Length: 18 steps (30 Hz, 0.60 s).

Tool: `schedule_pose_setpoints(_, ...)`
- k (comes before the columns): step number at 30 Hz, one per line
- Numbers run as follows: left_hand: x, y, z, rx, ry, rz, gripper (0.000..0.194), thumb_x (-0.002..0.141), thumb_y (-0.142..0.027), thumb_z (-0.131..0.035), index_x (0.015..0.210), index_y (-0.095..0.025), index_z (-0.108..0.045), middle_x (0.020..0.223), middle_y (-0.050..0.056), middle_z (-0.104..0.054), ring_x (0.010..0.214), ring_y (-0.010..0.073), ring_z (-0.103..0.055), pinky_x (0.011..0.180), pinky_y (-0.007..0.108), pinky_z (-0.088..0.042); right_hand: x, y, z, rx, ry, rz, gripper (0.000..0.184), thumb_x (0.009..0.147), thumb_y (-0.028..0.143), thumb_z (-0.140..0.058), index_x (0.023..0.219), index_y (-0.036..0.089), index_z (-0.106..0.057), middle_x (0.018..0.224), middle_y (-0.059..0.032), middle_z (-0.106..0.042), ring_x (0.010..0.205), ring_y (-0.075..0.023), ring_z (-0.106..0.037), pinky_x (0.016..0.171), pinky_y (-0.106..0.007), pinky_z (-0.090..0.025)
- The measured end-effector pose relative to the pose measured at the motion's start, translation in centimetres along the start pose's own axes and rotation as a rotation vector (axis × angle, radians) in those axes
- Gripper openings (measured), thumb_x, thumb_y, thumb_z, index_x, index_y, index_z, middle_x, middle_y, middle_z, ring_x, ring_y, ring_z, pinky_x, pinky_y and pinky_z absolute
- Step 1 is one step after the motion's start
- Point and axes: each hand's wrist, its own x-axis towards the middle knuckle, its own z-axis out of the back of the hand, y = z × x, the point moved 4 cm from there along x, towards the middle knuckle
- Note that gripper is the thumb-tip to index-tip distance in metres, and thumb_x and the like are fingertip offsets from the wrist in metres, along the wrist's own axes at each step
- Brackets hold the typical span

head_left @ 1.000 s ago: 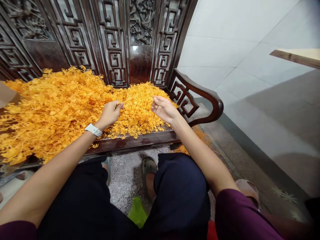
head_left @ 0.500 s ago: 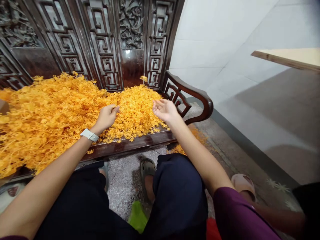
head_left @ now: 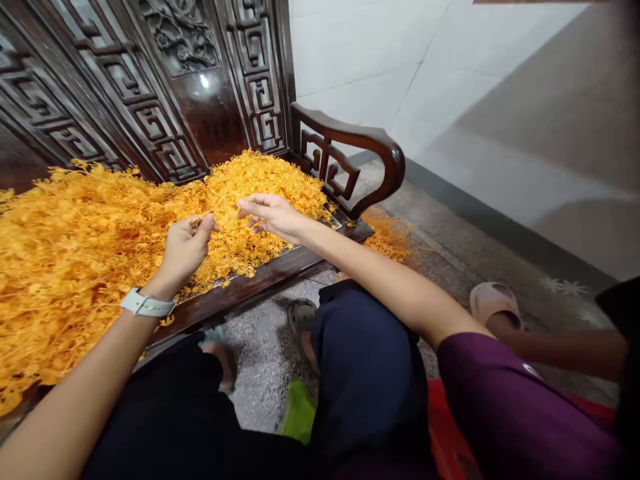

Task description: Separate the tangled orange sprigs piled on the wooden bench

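A heap of yellow-orange plastic flower sprigs (head_left: 90, 247) covers the left part of a dark wooden bench seat. A smaller pile of yellow plastic flower heads (head_left: 273, 177) lies beside it towards the armrest. My left hand (head_left: 186, 245), with a pale watch strap on its wrist, is closed in a pinch on a thin yellow sprig just above the front of the heap. Across from it, my right hand (head_left: 273, 217) hovers over the smaller pile, thumb and forefinger together and the other fingers loosely curled. Whatever is between its fingertips is too small to make out.
The bench has a carved back (head_left: 195, 113) and a curved armrest (head_left: 350, 127) at its right end. Orange scraps (head_left: 387, 237) lie on the floor below. A green object (head_left: 299, 412) sits between my feet; another person's sandalled foot (head_left: 495, 303) is at right.
My right hand has come left, close to my left hand, and its fingers have drawn together. A small yellow piece seen above the right-hand pile is no longer there. The view has turned right.
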Motion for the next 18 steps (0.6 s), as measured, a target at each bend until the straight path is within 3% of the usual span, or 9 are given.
schedule_pose_setpoints(4, 0.0, -0.7, 0.8, 0.188, -0.008, -0.124, 0.031, 0.097, -0.043, -0.059, 0.08, -0.017, -0.066, 0.057, -0.001, -0.048, 0.052, 0.0143, -0.041, 0.052, 0.028, -0.029, 0.0, 0.6, 0.8, -0.111, -0.012, 0.12, 0.02, 0.096, 0.032, -0.072, 0.087, 0.018, -0.061, 0.082, -0.0019, -0.065, 0.066, -0.0089, -0.052, 0.063, -0.023, -0.045)
schedule_pose_setpoints(7, 0.4, -0.6, 1.6, 0.378, -0.036, -0.193, 0.024, 0.093, -0.031, -0.058, 0.074, -0.017, -0.064, 0.063, 0.001, -0.056, 0.061, 0.0163, -0.05, 0.06, 0.029, -0.034, -0.5, 1.5, 0.6, -0.369, 0.086, 0.24, 0.02, 0.099, 0.022, -0.061, 0.08, 0.017, -0.057, 0.072, 0.0005, -0.058, 0.064, -0.0097, -0.05, 0.064, -0.025, -0.042)
schedule_pose_setpoints(12, 1.7, 1.7, 2.4, 0.488, 0.028, -0.221, 0.017, 0.087, -0.019, -0.052, 0.076, -0.017, -0.065, 0.071, 0.003, -0.064, 0.07, 0.019, -0.058, 0.069, 0.029, -0.039, -4.3, 3.8, -3.8, -0.942, 0.397, 0.527, 0.025, 0.092, 0.007, -0.062, 0.07, 0.016, -0.055, 0.067, 0.0018, -0.053, 0.068, -0.0112, -0.046, 0.071, -0.028, -0.038)
schedule_pose_setpoints(15, 2.5, 4.6, 5.5, 0.562, -0.132, -0.057, 0.02, 0.088, -0.022, -0.056, 0.069, -0.018, -0.06, 0.062, 0.002, -0.054, 0.065, 0.0192, -0.051, 0.063, 0.031, -0.033, -8.1, 5.5, -7.6, -0.863, 0.705, 0.51, 0.02, 0.094, 0.005, -0.059, 0.077, 0.014, -0.064, 0.078, -0.0025, -0.067, 0.078, -0.0132, -0.062, 0.078, -0.027, -0.045)
schedule_pose_setpoints(17, 2.4, 6.4, 8.2, 0.488, -0.315, 0.079, 0.022, 0.09, -0.025, -0.056, 0.069, -0.017, -0.059, 0.058, 0.001, -0.048, 0.06, 0.0181, -0.045, 0.06, 0.031, -0.029, -10.7, 5.9, -9.7, -0.707, 0.972, 0.392, 0.017, 0.099, 0.011, -0.06, 0.086, 0.014, -0.071, 0.09, -0.006, -0.075, 0.089, -0.0143, -0.07, 0.084, -0.025, -0.05)
schedule_pose_setpoints(18, 2.3, 7.0, 9.0, 0.405, -0.35, 0.11, 0.023, 0.092, -0.029, -0.055, 0.074, -0.017, -0.061, 0.059, 0.0, -0.045, 0.058, 0.0172, -0.041, 0.058, 0.03, -0.028, -11.6, 5.8, -10.3, -0.649, 1.096, 0.307, 0.016, 0.099, 0.013, -0.062, 0.088, 0.014, -0.073, 0.094, -0.0067, -0.077, 0.092, -0.0146, -0.072, 0.085, -0.024, -0.052)
